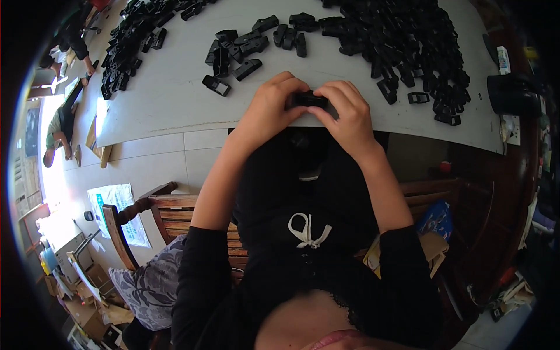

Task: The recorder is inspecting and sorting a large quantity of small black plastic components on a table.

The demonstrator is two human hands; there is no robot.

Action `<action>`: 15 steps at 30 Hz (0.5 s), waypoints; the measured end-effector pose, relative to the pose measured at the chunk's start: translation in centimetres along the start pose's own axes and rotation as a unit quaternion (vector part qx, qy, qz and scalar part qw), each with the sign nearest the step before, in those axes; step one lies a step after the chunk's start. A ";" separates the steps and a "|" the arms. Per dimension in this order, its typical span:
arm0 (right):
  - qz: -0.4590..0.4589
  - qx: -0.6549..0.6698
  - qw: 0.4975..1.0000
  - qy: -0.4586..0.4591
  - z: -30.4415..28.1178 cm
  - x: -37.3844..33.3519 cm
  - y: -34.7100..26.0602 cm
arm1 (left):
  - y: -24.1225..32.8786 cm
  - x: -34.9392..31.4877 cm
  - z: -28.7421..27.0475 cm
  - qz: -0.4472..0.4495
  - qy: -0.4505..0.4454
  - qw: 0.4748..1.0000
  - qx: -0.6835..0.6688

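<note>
Between my two hands, just over the near edge of the table, is a small black plastic part (311, 100), roughly block-shaped. My left hand (274, 100) pinches its left end with thumb and fingertips. At the other end, my right hand (345, 108) grips it the same way. The fingers cover both ends, so its exact kind does not show. Beyond my left hand lies a loose group of similar black parts (248, 69). One single black part (216, 85) sits nearest to that hand.
A large heap of black parts (402, 44) covers the table's right side, and another pile (131, 52) lies far left. The pale table (175, 108) ends just before my lap. A dark container (513, 94) stands at the right edge. Other people (65, 125) are at the far left.
</note>
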State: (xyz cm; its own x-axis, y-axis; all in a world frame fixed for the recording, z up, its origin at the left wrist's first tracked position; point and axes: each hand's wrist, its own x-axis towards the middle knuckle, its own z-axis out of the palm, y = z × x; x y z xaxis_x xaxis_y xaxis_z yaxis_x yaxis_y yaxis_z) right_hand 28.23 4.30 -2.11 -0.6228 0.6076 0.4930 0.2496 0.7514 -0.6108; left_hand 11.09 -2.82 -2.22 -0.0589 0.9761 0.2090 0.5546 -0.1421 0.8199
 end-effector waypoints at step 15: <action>-0.184 -0.164 0.967 -0.057 -0.8 -0.6 0.0 | 0.2 -0.6 0.1 -0.015 0.007 1.000 -0.002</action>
State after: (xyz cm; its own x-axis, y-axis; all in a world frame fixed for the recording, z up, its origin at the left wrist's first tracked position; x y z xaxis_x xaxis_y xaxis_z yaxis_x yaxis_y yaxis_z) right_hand 29.19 4.14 -1.98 -0.7876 0.2656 0.5560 0.2062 0.9639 -0.1683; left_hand 11.29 -3.37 -2.27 -0.0880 0.9774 0.1921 0.5494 -0.1133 0.8278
